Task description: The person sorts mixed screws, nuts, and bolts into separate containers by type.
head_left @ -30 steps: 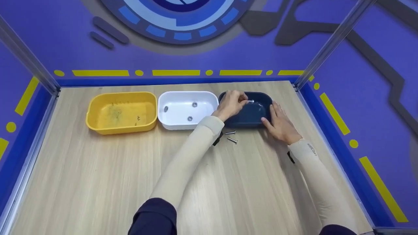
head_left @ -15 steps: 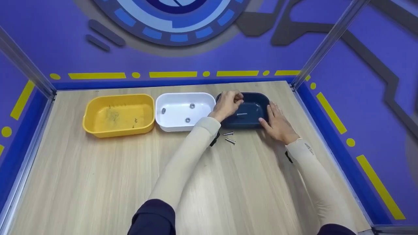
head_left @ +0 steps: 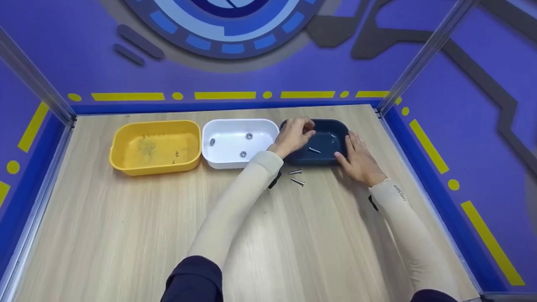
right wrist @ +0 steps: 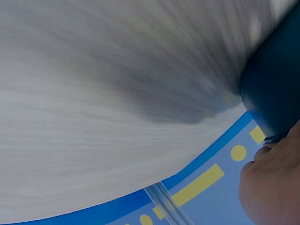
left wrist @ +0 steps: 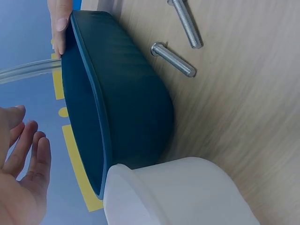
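One bolt in bin: a small silver metal bolt [head_left: 314, 150] lay loose on the floor of the dark blue oval plastic bin [head_left: 331, 126], touching neither hand.
Blue bin: it sat at the right end of the row, near the table's far edge, its left end just beside the white bin.
Left hand: the left hand [head_left: 294, 135] hovered over the blue bin's left end, fingers loosely curled and grasping nothing; in the left wrist view the fingers [left wrist: 29, 154] looked relaxed and spread above the bin's rim [left wrist: 96, 101].
Right hand: the right hand [head_left: 359, 159] lay against the blue bin's right outer wall, fingers straight and pressed to the rim, released rather than clenched; the right wrist view was blurred and showed only the bin's end [right wrist: 276, 89] beside the hand [right wrist: 274, 187].
Two loose bolts: a pair of silver metal bolts [head_left: 296, 176] lay on the table just in front of the blue bin, apart from it, close to the left forearm.
White bin: a white rectangular plastic bin [head_left: 218, 161] stood between the blue and yellow bins, with three small metal pieces [head_left: 243, 144] inside.
Yellow bin: a yellow rectangular plastic bin [head_left: 121, 163] ended the row on the left, with small specks on its floor.
Open room: the light wooden tabletop [head_left: 126, 235] ran wide and bare between the bins and the near edge, bounded by blue walls at both sides.
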Demonstrator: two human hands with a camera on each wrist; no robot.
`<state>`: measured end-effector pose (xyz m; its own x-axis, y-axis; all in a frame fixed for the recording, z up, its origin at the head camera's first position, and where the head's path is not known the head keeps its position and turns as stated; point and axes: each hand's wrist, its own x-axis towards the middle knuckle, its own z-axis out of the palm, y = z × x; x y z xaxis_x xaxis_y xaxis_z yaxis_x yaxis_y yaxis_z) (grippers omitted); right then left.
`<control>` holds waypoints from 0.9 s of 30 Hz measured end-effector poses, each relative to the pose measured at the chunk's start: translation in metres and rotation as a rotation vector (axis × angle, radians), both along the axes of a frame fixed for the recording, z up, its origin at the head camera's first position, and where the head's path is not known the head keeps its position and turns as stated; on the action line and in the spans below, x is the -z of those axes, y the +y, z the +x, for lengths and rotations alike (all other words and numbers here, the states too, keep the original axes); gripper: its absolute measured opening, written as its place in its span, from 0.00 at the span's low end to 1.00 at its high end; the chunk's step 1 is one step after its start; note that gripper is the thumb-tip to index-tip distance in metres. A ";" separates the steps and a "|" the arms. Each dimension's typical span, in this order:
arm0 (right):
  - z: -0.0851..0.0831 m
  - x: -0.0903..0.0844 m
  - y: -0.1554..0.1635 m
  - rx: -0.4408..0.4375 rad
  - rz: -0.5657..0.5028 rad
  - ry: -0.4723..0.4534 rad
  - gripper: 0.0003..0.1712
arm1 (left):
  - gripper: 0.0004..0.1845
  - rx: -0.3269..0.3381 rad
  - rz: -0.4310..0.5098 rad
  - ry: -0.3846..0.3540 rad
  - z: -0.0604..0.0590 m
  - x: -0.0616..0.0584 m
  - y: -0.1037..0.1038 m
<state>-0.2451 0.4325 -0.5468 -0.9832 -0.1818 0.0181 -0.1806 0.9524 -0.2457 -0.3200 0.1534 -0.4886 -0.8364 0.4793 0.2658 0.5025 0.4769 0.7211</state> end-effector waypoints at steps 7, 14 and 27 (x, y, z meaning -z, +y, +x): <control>0.000 -0.001 0.002 -0.005 0.003 0.002 0.53 | 0.15 0.029 -0.004 0.008 0.009 0.002 -0.005; -0.001 -0.002 0.001 0.007 0.015 -0.027 0.54 | 0.15 0.074 -0.013 0.026 0.025 0.010 -0.014; -0.001 -0.001 0.001 0.015 0.011 -0.055 0.54 | 0.14 0.148 0.028 0.043 0.051 0.031 -0.030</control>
